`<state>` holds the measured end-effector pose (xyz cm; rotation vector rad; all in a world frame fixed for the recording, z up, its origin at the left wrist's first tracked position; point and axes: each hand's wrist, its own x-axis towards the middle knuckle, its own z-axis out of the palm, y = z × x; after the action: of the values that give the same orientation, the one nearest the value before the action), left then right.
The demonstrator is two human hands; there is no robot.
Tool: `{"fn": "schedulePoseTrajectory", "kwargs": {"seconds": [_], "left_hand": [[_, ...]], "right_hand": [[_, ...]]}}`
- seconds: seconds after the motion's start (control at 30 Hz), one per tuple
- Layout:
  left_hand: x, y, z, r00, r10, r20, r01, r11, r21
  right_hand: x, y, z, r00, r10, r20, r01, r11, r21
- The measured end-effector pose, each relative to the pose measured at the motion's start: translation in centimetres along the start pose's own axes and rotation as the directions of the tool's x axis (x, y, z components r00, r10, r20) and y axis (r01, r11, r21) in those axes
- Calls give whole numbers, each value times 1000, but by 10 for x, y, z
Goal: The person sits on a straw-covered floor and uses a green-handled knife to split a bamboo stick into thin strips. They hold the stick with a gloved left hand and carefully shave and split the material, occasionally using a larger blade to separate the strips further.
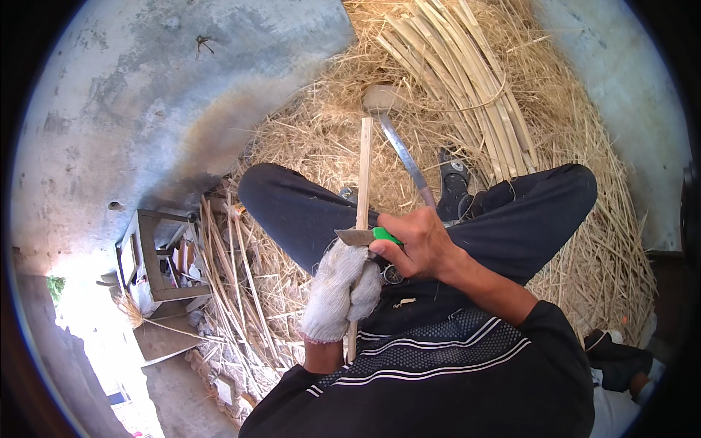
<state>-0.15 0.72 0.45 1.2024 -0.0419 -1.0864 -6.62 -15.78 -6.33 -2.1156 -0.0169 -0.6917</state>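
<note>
My left hand (336,292) wears a white knitted glove and is closed around a pale wooden strip (364,168), which looks like split bamboo. The strip stands lengthwise in front of me, its far end beyond my knees and its near end by my chest. In my bare right hand (418,244) is a short knife with a green handle (382,235). Its dark blade (355,237) points left and lies across the strip just above the gloved fingers. Whether the edge bites into the wood I cannot tell.
Between my crossed legs and a block (385,98) lies a long machete-like blade (404,155). A bundle of split strips (467,80) rests at the far right on deep shavings (307,139). At the left stand a wooden frame (171,292) and loose sticks (234,270). Walls flank both sides.
</note>
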Motion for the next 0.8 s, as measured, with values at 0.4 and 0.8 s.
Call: {"fn": "schedulePoseTrajectory", "kwargs": {"seconds": [0.4, 0.8], "left_hand": [[-10, -16, 21, 994, -106, -9, 106, 974, 198], [8, -11, -4, 986, -106, 128, 125, 981, -151]], "right_hand": [[42, 152, -56, 698, 488, -524, -644, 747, -163], [-15, 22, -2, 999, -37, -6, 37, 990, 135]]}}
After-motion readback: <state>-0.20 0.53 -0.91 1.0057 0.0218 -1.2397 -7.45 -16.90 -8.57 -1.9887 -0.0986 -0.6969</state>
